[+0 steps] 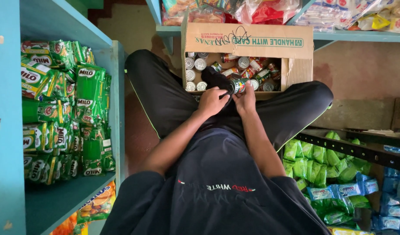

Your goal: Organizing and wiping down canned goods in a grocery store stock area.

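At the far left of the frame a blue painted shelf (8, 130) is packed with green foil sachets (65, 109), glossy, crinkled and stacked loosely in rows. Moving toward the middle, the person sits with legs spread in black trousers (165, 100), and both bare arms reach forward over the lap. The left hand (211, 101) sits just left of centre, its fingers curled together over a dark cloth (215, 78) that looks soft and limp; how tightly it grips cannot be told. Just beside it, the right hand (245, 99) has its fingers closed on a small can (239, 85), held on its side at the near edge of the cardboard box (252, 41), right at centre frame between the knees. The can looks like a stiff metal cylinder with a green paper label, probably fairly heavy for its size and smooth, so it would likely be steadiest held around the labelled body, where the paper gives some grip, and not by the slick metal ends. The box is matt brown corrugated board with a torn flap at its right side, and holds many more cans (195, 69), some upright showing round silver lids, others tumbled with red and green labels. Above it a second blue shelf (361, 35) carries crinkly plastic packets. At the lower right lie soft green pouches (317, 161) and blue ones (356, 188) beneath a dark perforated metal bar (356, 150).
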